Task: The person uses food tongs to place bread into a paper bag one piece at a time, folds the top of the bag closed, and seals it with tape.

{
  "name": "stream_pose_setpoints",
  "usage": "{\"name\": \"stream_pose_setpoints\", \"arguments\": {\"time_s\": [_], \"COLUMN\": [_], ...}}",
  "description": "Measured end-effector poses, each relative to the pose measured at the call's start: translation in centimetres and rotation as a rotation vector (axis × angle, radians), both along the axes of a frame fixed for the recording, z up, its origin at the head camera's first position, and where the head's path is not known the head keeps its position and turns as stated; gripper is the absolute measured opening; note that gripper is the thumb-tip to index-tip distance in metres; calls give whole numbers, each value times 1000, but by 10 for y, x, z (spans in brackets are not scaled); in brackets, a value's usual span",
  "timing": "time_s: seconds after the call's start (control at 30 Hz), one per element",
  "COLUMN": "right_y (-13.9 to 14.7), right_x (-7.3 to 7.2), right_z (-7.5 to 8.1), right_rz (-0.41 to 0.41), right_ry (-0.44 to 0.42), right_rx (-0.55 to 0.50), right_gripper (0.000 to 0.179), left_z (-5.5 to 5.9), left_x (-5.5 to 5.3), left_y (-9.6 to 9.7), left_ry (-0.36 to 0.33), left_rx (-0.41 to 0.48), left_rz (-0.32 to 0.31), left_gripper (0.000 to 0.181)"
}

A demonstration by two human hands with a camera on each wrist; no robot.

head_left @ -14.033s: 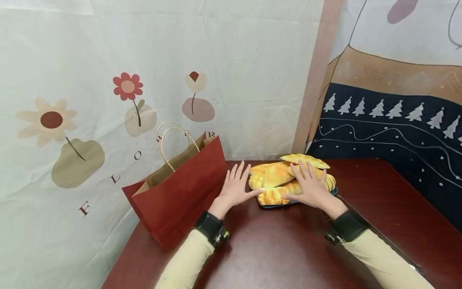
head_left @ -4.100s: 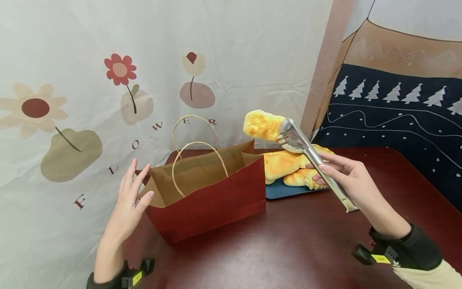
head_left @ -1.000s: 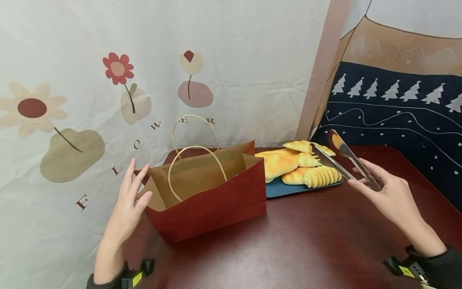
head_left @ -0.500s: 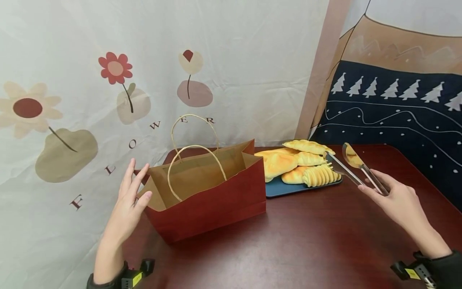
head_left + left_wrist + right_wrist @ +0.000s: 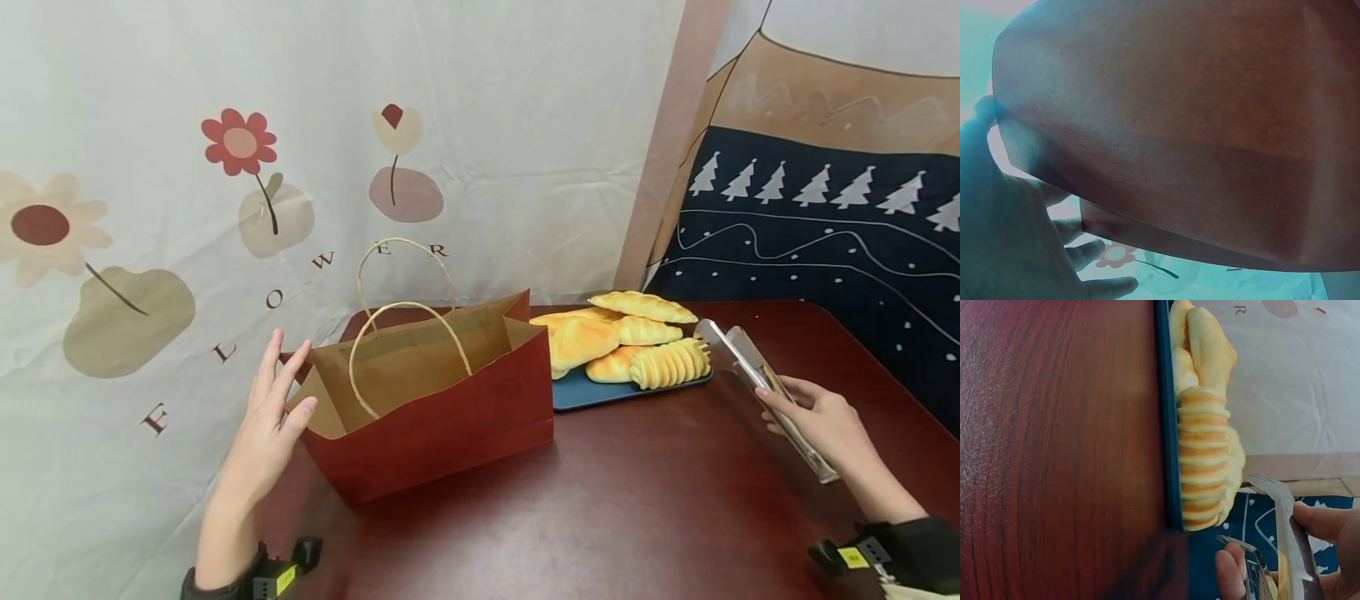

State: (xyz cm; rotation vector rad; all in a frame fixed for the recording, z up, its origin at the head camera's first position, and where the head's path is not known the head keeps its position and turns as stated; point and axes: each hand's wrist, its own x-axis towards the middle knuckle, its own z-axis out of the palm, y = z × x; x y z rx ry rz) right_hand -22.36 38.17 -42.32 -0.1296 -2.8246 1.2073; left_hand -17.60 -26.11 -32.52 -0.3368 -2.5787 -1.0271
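A red paper bag (image 5: 442, 433) with twisted cord handles stands with its mouth open; its bottom is hidden. At its left end, my left hand (image 5: 264, 425) touches the side edge with fairly straight fingers. In the left wrist view, the thumb of the left hand (image 5: 1016, 231) lies at the bag's edge. My right hand (image 5: 821, 421) holds metal tongs (image 5: 772, 400), their arms slightly apart with nothing between the tips. The tips are just right of a ridged bread roll (image 5: 667, 364), at the right end of a blue tray (image 5: 592, 393).
Several other breads, among them a long loaf (image 5: 642, 306), are piled on the tray behind the bag's right end. The dark red table (image 5: 637, 492) reaches back to a printed cloth backdrop (image 5: 525, 150).
A bread held in the tongs over the bag 4.1 s ago is gone from them. Since one second ago, the tongs have moved right and their arms have come closer together. My left hand stays put.
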Motion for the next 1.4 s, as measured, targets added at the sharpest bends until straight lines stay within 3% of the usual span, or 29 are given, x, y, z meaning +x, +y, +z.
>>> {"name": "stream_pose_setpoints", "arguments": {"time_s": [0.17,0.3,0.8,1.13,1.4], "right_y": [1,0,-6,-13,-13], "right_x": [-8,-14,-25,-22,-16], "right_z": [-9,-13,-16,-21,-24], "right_rz": [13,28,58,11,-20], "right_ry": [-73,-105,-135,6,73], "right_rx": [-115,-144,-11,79,41], "right_gripper": [81,83,88,78,72], "left_z": [0,0,0,0,0], "left_x": [0,-1,0,1,1], "left_y": [0,0,1,1,1], "left_ry": [-3,0,-5,-6,-4], "left_rx": [0,1,17,22,18], "left_rz": [3,5,-1,6,8], "left_gripper": [60,61,60,60,61]}}
